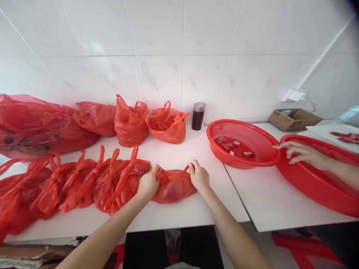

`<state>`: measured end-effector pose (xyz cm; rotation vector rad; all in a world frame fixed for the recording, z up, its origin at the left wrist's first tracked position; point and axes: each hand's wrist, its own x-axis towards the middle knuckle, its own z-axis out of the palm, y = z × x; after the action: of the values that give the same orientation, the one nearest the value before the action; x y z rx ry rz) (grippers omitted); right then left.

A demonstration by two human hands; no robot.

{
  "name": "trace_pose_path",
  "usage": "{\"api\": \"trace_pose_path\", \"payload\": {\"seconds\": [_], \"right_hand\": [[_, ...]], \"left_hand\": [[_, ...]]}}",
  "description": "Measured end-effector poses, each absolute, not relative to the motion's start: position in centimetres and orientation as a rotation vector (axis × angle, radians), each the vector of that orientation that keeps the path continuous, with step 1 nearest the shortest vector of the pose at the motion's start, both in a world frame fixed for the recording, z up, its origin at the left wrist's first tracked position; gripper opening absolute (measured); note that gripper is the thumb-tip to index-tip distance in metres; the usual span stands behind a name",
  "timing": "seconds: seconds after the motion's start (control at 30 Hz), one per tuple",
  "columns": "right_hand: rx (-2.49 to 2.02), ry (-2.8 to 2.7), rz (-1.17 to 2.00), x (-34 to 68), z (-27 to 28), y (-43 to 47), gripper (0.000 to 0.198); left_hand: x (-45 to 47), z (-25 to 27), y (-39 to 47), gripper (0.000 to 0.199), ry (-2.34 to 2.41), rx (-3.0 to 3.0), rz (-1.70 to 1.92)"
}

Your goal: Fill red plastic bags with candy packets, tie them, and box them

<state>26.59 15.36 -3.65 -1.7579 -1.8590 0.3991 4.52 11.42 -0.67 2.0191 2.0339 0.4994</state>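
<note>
The left hand (148, 183) pinches the left handle (159, 173) of the red bag (175, 188), and the right hand (199, 175) pinches the right handle (186, 169), so both grips are closed on plastic. This bag lies on the white table (221, 198), just beside the row of tied bags (110, 183). In my judgement, both hands should pull evenly and gently, because such thin plastic can stretch or tear.

A person's left hand (148, 183) and right hand (199, 175) are ungloved, with slim fingers. Both slender forearms (226, 229) are bare as far as they show. The trousers (146, 246) are plain black; a sliver of pale cloth (179, 266) shows at the bottom edge, too little to identify the garment.
</note>
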Motion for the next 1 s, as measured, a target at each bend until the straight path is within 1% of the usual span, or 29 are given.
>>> {"api": "trace_pose_path", "payload": {"seconds": [0.13, 0.37, 0.6, 0.83, 1.0], "right_hand": [[-1.844, -1.879, 0.376, 26.1, -4.7, 16.4, 0.024], [-1.863, -1.840, 0.354, 26.2, -5.5, 16.5, 0.023], [-1.813, -1.620, 0.339, 27.3, -5.4, 16.5, 0.027], [-1.770, -1.406, 0.339, 28.3, -5.3, 16.7, 0.028], [-1.709, -1.366, 0.334, 28.9, -5.8, 17.2, 0.032]], "left_hand": [[4.9, -1.5, 12.4, 0.026, 2.105, 2.002, 0.314], [5.2, -2.1, 12.3, 0.024, 2.109, 2.032, 0.158], [4.7, -1.9, 11.4, 0.031, 2.065, 2.069, 0.139], [4.1, -1.6, 10.9, 0.021, 2.004, 2.033, 0.216], [3.6, -1.2, 10.6, 0.016, 1.977, 2.004, 0.283]]}}
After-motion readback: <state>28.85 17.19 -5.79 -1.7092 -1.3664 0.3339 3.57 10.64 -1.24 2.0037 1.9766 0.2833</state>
